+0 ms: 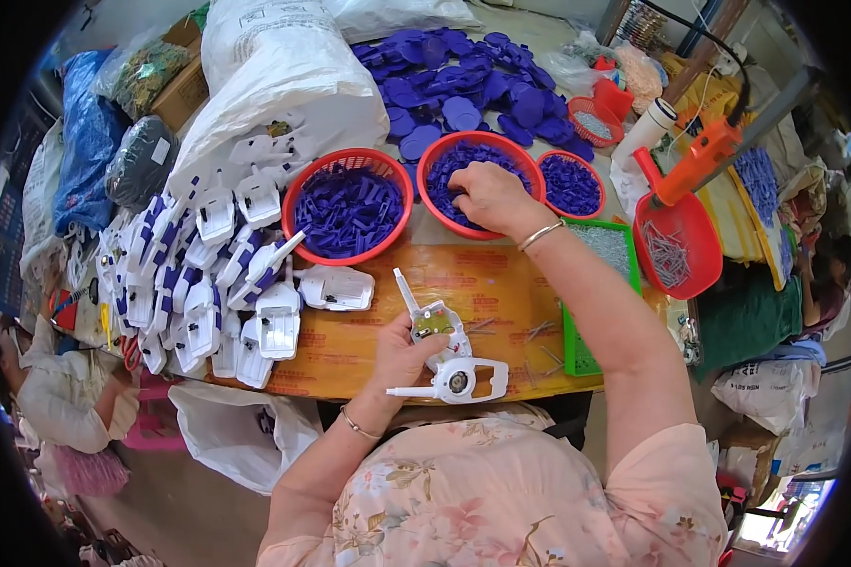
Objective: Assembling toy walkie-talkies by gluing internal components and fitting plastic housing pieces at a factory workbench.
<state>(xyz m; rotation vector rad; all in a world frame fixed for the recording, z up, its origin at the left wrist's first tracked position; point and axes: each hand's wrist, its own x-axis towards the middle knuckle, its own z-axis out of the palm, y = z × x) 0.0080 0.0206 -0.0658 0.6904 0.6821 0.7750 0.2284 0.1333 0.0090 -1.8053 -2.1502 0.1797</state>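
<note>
We hold a white housing [439,323] in our left hand [405,352], right hand [494,197] among blue parts [475,155] in middle red basket [538,178], grip unclear.

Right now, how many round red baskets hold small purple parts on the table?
3: left basket near the white casings; middle basket, right hand in it; smaller right basket beside that. The white sack could hide more.

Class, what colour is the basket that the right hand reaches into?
The basket is red; it shows best in the head view.
</note>
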